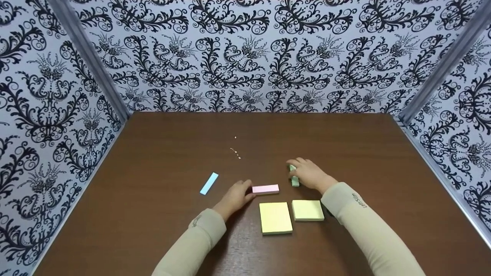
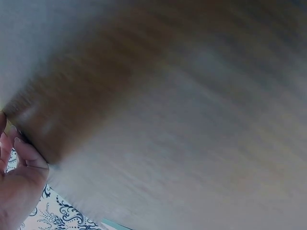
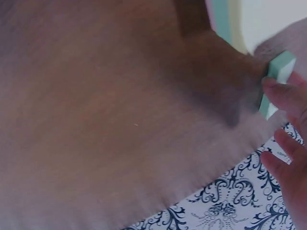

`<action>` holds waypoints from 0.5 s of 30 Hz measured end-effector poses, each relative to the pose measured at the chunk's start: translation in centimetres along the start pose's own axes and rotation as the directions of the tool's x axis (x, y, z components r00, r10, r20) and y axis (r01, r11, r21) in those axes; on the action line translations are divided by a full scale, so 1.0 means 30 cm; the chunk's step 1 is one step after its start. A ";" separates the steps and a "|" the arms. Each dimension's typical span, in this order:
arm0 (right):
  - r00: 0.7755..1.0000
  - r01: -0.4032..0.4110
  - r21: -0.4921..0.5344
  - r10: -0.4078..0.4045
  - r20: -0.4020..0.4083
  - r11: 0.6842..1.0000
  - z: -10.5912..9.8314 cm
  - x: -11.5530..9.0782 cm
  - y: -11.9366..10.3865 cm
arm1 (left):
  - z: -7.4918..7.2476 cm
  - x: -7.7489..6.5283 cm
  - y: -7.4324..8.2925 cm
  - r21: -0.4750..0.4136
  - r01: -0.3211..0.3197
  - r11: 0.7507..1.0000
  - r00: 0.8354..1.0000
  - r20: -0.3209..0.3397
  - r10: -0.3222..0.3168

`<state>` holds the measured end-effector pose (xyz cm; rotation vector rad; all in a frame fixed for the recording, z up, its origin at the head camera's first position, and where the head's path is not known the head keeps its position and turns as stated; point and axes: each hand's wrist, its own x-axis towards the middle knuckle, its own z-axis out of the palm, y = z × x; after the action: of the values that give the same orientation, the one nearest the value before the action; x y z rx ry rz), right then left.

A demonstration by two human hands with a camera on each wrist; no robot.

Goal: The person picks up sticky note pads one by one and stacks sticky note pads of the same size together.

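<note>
My left hand (image 1: 234,197) pinches the left end of a narrow pink sticky note pad (image 1: 266,189) between thumb and fingers, low over the table. At the left edge of the left wrist view only part of this hand (image 2: 21,179) shows. My right hand (image 1: 310,174) holds a narrow green sticky note pad (image 1: 295,181), partly covered by the fingers. In the right wrist view the thumb presses on the face of that green pad (image 3: 278,79). Just in front of the hands lie a larger yellow pad (image 1: 275,218) and a smaller pale yellow pad (image 1: 308,210).
A narrow blue sticky note pad (image 1: 209,184) lies slanted to the left of my left hand. Small pale specks (image 1: 235,153) dot the brown table (image 1: 172,145) farther back. Patterned walls (image 1: 249,57) enclose the table at the back and sides.
</note>
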<state>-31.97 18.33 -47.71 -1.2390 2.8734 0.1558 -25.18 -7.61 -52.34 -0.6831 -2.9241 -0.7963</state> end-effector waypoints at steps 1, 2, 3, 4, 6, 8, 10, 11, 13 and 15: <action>1.000 0.009 -0.001 -0.009 -0.015 1.000 0.004 -0.001 0.002 | 0.000 0.000 0.000 0.000 0.002 1.000 1.000 0.003 -0.002; 0.999 0.021 -0.008 -0.021 -0.029 1.000 0.006 -0.003 0.003 | -0.001 0.000 0.001 -0.001 0.006 1.000 1.000 0.006 -0.006; 0.999 0.032 -0.004 -0.032 -0.041 0.999 0.007 -0.004 0.003 | 0.000 0.000 0.000 -0.003 0.015 1.000 1.000 0.012 -0.015; 0.998 0.040 0.002 -0.040 -0.050 0.999 0.007 -0.005 0.003 | 0.000 0.001 0.001 -0.007 0.024 1.000 1.000 0.018 -0.024; 0.996 0.057 0.006 -0.057 -0.065 0.998 0.006 -0.007 0.001 | -0.002 0.001 0.003 -0.008 0.041 0.999 0.999 0.029 -0.041; 0.993 0.083 0.011 -0.081 -0.084 0.997 0.008 -0.008 0.000 | -0.003 0.001 0.006 -0.006 0.056 0.998 0.998 0.041 -0.056; 0.991 0.098 0.014 -0.097 -0.092 0.995 0.010 -0.008 -0.001 | -0.005 0.001 0.008 -0.004 0.057 0.998 0.997 0.042 -0.057; 0.991 0.102 0.013 -0.101 -0.089 0.995 0.012 -0.007 -0.002 | -0.005 0.001 0.008 -0.003 0.053 0.999 0.998 0.038 -0.053; 0.994 0.095 0.027 -0.093 -0.064 0.995 0.013 -0.007 -0.004 | -0.005 0.000 0.008 -0.004 0.047 0.999 0.998 0.032 -0.046; 0.998 0.057 0.055 -0.056 -0.019 0.997 0.013 -0.007 -0.007 | -0.003 0.001 0.007 -0.007 0.035 0.999 0.999 0.023 -0.034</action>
<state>-31.67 18.37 -48.09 -1.3159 2.8328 0.0653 -25.12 -7.50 -52.15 -0.6481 -2.9626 -0.8075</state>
